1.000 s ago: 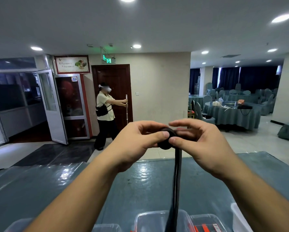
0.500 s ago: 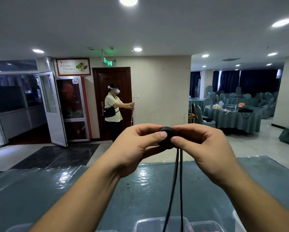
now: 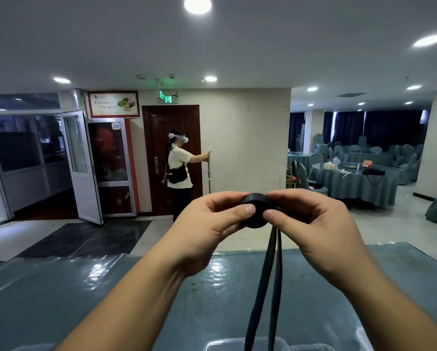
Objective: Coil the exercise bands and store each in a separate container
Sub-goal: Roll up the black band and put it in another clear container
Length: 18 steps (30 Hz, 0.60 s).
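At twelve o'clock in the head view, raised above the bench [image 3: 60, 300], we hold a black exercise band [image 3: 254, 211] wound into a tight disc between our two hands. Our left hand [image 3: 207, 229] curls round the coil from nine o'clock, thumb pressed on its near face and fingers hidden behind it. Our right hand [image 3: 311, 224] pinches it from three o'clock, thumb tip meeting the coil's lower edge where the loose part leaves. Both hands touch the coil, so neither is nearer.

From the coil two unwound strands [image 3: 273, 287] hang toward six o'clock, their long axis nearly vertical, side by side, running out of the bottom edge. We judge the coiling only partly done, and the next turn depends on rolling the disc down along that hanging length while the thumbs keep the wraps from springing loose.

At six o'clock, under the strands, the rim of a clear container [image 3: 227, 343] shows on the bench, well below our hands.
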Tool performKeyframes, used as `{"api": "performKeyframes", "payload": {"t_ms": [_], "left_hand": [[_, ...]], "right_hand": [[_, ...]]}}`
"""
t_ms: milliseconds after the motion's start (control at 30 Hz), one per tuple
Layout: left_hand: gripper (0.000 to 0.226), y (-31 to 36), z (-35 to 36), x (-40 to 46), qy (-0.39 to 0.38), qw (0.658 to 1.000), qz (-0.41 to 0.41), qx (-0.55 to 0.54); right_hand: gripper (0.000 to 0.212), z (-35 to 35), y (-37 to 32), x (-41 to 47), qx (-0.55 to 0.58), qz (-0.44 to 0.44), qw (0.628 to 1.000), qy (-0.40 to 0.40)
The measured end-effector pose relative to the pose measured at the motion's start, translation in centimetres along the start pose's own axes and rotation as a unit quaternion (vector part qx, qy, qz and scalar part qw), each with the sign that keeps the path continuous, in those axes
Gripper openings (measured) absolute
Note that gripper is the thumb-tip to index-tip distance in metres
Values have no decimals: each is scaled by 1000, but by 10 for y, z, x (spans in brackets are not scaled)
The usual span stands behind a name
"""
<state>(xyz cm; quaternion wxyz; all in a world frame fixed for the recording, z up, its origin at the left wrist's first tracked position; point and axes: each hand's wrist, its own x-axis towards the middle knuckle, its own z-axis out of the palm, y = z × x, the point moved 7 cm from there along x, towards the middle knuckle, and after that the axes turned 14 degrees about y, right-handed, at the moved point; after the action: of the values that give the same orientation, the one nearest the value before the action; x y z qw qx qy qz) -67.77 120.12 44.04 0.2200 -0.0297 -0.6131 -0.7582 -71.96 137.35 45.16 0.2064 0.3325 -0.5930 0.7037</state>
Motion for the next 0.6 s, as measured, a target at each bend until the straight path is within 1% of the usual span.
{"api": "performKeyframes", "payload": {"t_ms": [67, 133, 200, 267, 333, 367, 433, 500, 567, 600], "left_hand": [[36, -4, 3, -2, 2, 998, -19, -55], [38, -7, 3, -2, 4, 998, -28, -60], [37, -7, 0, -1, 7, 999, -23, -25], [34, -4, -3, 0, 3, 999, -4, 34], [32, 0, -5, 1, 4, 998, 16, 63], [34, 1, -5, 2, 8, 998, 18, 56], [37, 2, -4, 2, 13, 1000, 13, 17], [36, -1, -3, 1, 25, 999, 4, -24], [35, -6, -1, 0, 32, 998, -8, -47], [32, -9, -1, 1, 33, 998, -15, -49]], "right_hand": [[34, 1, 1, -1, 17, -3, 1000, 20], [36, 1, 4, -1, 7, -4, 999, 35], [35, 2, 8, 1, -2, 16, 1000, 26], [34, 4, 10, 2, -18, 39, 999, -18], [34, 7, 9, 3, -19, 41, 998, -48], [34, 8, 7, 3, -10, 36, 998, -43], [35, 6, 3, 4, 12, 22, 1000, -8], [33, 4, 3, 4, 28, 9, 999, 16], [32, 4, 4, 3, 26, 3, 1000, 15], [34, 3, 6, 3, 21, 6, 1000, 9]]}}
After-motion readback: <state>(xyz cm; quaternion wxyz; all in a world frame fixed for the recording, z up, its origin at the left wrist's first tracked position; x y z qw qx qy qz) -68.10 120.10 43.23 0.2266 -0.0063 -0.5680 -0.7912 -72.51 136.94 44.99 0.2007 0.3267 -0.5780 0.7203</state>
